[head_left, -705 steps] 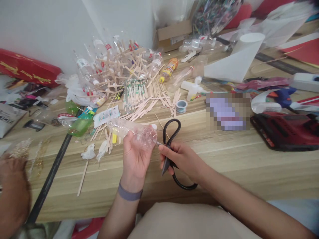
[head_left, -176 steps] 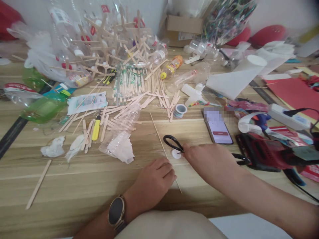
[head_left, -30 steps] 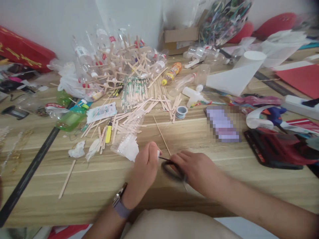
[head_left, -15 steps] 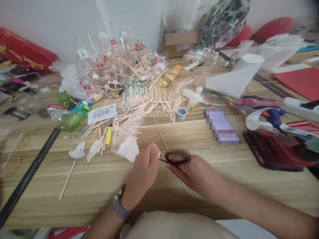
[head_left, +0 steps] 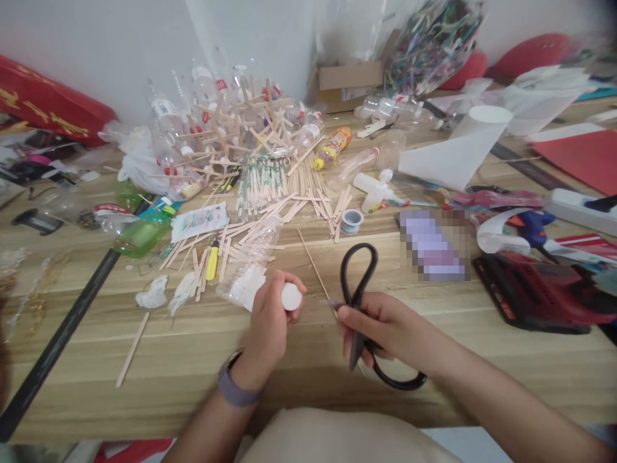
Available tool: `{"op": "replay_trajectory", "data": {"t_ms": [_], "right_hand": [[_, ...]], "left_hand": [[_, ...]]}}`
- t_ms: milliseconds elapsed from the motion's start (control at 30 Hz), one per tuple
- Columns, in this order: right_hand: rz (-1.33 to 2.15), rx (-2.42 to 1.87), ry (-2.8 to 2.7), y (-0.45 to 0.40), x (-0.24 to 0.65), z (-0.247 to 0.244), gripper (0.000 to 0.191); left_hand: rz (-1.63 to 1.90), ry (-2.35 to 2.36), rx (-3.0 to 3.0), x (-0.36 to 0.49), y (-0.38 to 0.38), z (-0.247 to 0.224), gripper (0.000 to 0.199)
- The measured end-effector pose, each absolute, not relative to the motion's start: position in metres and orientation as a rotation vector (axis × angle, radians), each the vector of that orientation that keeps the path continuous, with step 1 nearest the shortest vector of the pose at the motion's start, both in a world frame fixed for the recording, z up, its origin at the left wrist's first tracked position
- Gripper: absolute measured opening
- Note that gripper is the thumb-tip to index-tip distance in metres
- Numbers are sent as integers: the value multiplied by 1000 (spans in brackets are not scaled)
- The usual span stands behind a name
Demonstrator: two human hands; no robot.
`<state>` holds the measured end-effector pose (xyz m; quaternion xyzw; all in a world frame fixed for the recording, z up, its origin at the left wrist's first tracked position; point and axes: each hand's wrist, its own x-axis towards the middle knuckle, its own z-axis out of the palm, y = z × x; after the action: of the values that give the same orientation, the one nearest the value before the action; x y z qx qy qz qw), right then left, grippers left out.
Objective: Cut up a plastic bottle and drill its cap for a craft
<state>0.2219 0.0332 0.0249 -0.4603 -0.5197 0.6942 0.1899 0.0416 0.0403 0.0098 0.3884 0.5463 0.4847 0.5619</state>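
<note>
My left hand (head_left: 273, 315) is closed around a white bottle cap (head_left: 292, 296), its round flat face turned toward me. In my right hand (head_left: 380, 328) are black-handled scissors (head_left: 359, 273), gripped near the pivot with the loops spread wide apart. A thin wooden skewer (head_left: 312, 262) lies on the table and runs beneath my right hand. Just beyond my left hand rests a clear plastic bottle (head_left: 253, 257) on its side, with a white piece at its near end. Whether the cap touches this bottle I cannot tell.
Flat wooden sticks (head_left: 284, 212) and clear bottles crowd the table's back. A small wire spool (head_left: 351, 221), a pixelated phone (head_left: 431, 244) and a red-black power tool battery (head_left: 511, 289) are to the right. A yellow-handled tool (head_left: 212, 260) lies left of the clear bottle.
The scissors have moved away from my left hand and turned, their loops now spread. My left hand has shifted slightly left and rotated, bringing the cap's flat face into view.
</note>
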Motion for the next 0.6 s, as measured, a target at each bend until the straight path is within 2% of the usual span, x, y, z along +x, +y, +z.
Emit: {"op": "replay_trajectory", "data": {"t_ms": [167, 300, 433, 533, 600], "right_hand": [[1444, -1721, -1769, 51, 248, 12, 47], [1212, -1846, -1921, 64, 261, 1, 38], [985, -1886, -1955, 66, 266, -5, 30], [588, -1838, -1973, 57, 260, 1, 30], [371, -1656, -1993, 47, 248, 8, 28]], "left_hand": [[1108, 1053, 732, 43, 40, 15, 44], [1086, 967, 657, 44, 38, 17, 45], [1070, 945, 630, 45, 38, 15, 44], [1069, 954, 628, 47, 37, 11, 41], [1054, 976, 615, 50, 36, 10, 42]]}}
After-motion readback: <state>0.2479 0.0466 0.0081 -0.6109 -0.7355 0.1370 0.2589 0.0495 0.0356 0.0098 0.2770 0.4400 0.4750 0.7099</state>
